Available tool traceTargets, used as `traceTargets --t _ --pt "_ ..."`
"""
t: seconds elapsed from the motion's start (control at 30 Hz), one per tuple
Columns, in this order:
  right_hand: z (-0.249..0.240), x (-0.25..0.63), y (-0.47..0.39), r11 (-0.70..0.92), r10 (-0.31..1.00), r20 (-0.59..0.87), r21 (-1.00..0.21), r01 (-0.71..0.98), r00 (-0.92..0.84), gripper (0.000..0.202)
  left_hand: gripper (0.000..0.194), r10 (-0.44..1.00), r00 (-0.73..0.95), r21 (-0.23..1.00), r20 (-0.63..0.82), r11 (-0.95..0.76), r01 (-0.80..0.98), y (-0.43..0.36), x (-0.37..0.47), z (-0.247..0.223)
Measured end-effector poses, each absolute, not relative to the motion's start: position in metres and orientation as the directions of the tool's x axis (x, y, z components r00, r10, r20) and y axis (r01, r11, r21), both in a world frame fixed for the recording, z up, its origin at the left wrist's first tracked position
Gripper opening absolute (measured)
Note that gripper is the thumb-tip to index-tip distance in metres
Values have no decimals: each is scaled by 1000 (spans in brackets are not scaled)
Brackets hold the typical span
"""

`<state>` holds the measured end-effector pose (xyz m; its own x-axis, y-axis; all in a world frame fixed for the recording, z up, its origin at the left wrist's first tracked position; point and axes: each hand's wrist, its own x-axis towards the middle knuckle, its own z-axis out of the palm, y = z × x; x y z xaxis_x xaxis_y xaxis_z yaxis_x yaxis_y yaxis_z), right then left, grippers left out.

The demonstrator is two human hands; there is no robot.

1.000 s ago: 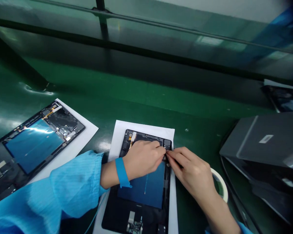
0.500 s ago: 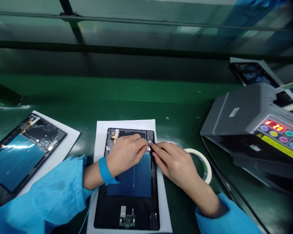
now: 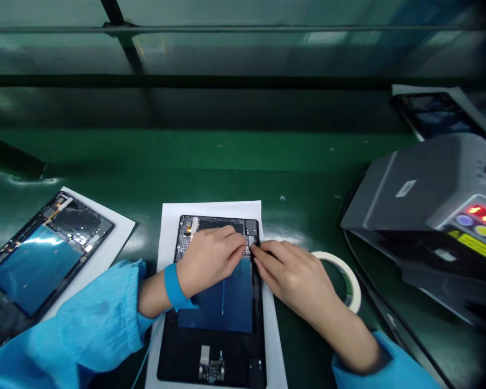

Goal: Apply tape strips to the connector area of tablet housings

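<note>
An opened tablet lies on white paper in front of me, showing a blue battery panel and a small circuit board near its bottom. My left hand, with a blue wrist strap, reaches over its upper half. Thumb and forefinger are pinched near the top right components; what they hold, if anything, is hidden. From the right, my right hand brings its closed-together fingertips to the tablet's right edge, close beside the left ones. Anything between them is too small to make out.
A second opened tablet lies on paper to the left. A roll of tape sits by my right wrist. Further right stand a grey machine with a red display and a cable. Another tablet lies behind it.
The head view has shifted slightly, so the machine and tape roll sit further right in the picture. Both hands stay at the same spot on the tablet.
</note>
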<state>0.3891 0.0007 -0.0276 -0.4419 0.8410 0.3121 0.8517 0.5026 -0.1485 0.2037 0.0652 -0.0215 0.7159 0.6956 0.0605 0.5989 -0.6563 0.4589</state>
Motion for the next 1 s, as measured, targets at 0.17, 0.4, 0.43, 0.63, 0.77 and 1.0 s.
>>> traceTargets --t 0.17,0.4,0.43,0.63,0.77,1.0 --pt "-22 390 -1 498 842 314 -135 857 -439 17 12 753 652 614 89 -557 559 59 197 -4" --pt "-16 380 -24 518 826 321 -106 849 -464 17 36 914 210 852 -346 213 478 -8 95 56" --pt "-17 378 -26 520 824 320 -105 848 -466 16 40 881 153 836 -448 353 420 -18 85 62" --pt "-23 376 -27 550 793 343 -50 834 -503 19 40 726 256 769 -638 618 165 -40 98 58" --pt "-26 376 -29 613 721 416 -9 790 -554 30 37 813 279 841 -511 406 357 -34 116 31" --pt "-35 371 -31 694 654 476 -67 717 -589 43 38 909 165 837 -382 265 479 -6 42 50"
